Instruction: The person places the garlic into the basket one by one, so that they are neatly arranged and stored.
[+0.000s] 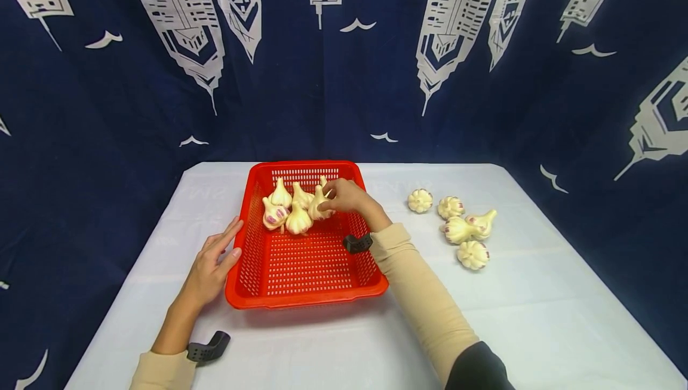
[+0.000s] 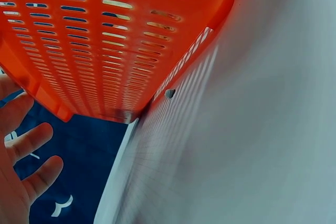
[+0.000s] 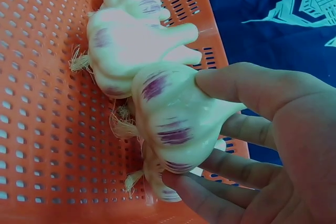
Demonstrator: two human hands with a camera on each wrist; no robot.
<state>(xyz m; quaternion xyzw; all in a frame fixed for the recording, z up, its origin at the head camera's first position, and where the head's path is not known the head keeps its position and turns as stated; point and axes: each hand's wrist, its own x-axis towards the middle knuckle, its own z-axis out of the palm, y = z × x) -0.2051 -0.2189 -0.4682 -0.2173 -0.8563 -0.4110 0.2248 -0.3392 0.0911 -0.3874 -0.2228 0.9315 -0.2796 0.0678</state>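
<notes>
A red plastic basket (image 1: 306, 267) with slotted walls stands on the table, several garlic bulbs (image 1: 298, 218) grouped toward its back. My right hand (image 1: 348, 196) reaches in over the basket's right side. Between its thumb and fingers it holds a garlic bulb (image 3: 170, 114), whose purple-streaked body and dry roots show in the right wrist view. Other garlic bulbs (image 3: 131, 45) lie against that one. My left hand (image 1: 211, 264) rests against the basket's left rim with its fingers straight; in the left wrist view the fingers (image 2: 34, 142) are spread beside the basket wall (image 2: 105, 40).
Right of the basket, several more garlic bulbs (image 1: 462, 230) lie loose on the white table (image 1: 537, 318). A dark blue cloth (image 1: 322, 97) with white building prints hangs behind the table. A black wrist strap piece (image 1: 209, 348) sits by my left wrist.
</notes>
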